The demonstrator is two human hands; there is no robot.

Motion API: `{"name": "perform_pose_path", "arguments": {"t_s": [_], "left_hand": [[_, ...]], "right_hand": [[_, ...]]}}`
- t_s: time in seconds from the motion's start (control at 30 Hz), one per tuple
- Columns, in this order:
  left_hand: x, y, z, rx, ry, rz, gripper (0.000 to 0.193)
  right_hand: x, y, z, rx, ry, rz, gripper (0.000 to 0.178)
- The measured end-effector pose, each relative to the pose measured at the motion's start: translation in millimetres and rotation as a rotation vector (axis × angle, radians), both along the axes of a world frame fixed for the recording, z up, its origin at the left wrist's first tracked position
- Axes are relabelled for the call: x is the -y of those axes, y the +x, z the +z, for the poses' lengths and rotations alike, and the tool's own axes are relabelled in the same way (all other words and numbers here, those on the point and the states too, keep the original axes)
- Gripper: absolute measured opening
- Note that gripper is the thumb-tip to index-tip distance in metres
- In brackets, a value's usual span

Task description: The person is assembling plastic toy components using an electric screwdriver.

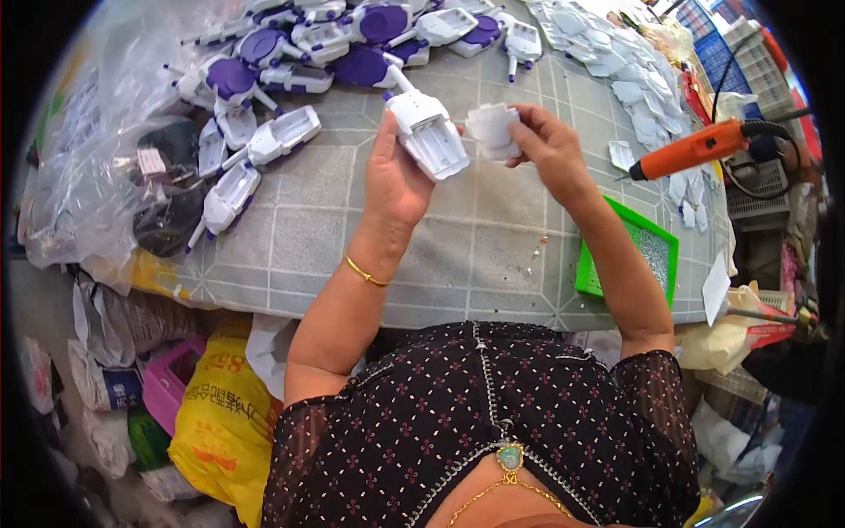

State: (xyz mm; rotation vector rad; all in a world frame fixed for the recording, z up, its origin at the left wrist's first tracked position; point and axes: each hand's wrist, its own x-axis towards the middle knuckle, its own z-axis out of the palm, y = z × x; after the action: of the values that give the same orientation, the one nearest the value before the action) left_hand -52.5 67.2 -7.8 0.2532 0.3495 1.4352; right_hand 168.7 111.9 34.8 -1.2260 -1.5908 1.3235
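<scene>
My left hand (400,180) is closed round a white plastic housing (429,132) with purple parts, its open battery compartment facing up. Between the fingers and thumb of my right hand (547,145) is a white plastic cover (493,130), held just right of the housing and apart from it. Farther back lies a heap of similar white and purple housings (385,24), with several more (282,135) at the left. Loose white covers (627,88) are piled at the far right.
An orange electric screwdriver (695,150) hangs at the right, its bit pointing left. Below it a green tray (675,280) of small metal pieces stands partly behind my right forearm. Clear plastic bags (88,176) cover the table's left side. A yellow bag (220,422) sits below the edge.
</scene>
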Motion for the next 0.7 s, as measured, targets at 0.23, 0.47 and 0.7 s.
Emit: {"name": "perform_pose_path", "arguments": {"t_s": [0.23, 0.47, 0.7], "left_hand": [[8, 16, 14, 0.065, 0.002, -0.007, 0.051], [10, 9, 9, 0.165, -0.006, -0.043, 0.05], [10, 13, 12, 0.048, 0.0, -0.023, 0.053]], "right_hand": [[40, -34, 6, 0.139, 0.362, -0.007, 0.044], [40, -21, 19, 0.471, 0.93, 0.276, 0.05], [46, -19, 16, 0.505, 1.008, 0.387, 0.061]]}}
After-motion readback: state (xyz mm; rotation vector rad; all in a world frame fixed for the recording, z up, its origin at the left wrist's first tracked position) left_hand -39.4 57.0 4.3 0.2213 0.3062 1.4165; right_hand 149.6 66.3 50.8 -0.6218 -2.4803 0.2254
